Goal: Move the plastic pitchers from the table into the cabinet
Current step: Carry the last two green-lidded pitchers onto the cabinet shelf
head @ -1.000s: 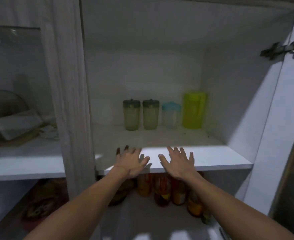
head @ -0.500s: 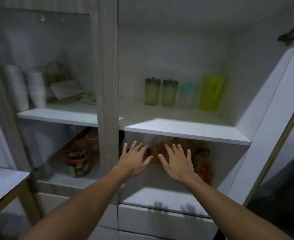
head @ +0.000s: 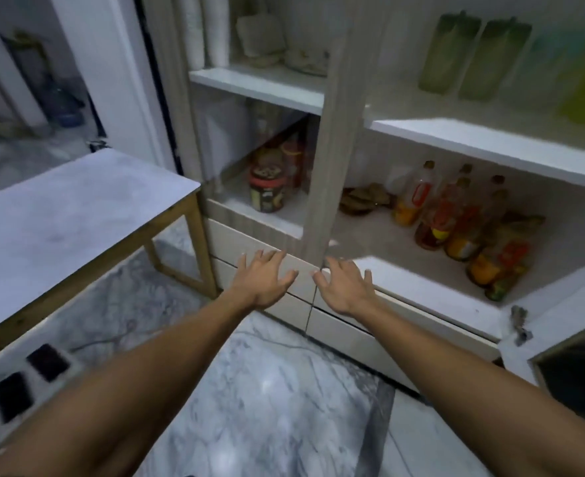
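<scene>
High on the cabinet shelf (head: 483, 139), pitchers (head: 475, 60) well above both spread, empty hands (head: 265, 278).

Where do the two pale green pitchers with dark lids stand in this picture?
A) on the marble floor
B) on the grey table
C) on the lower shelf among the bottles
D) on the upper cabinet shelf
D: the two green pitchers stand side by side on the upper shelf, above the bottles.
</scene>
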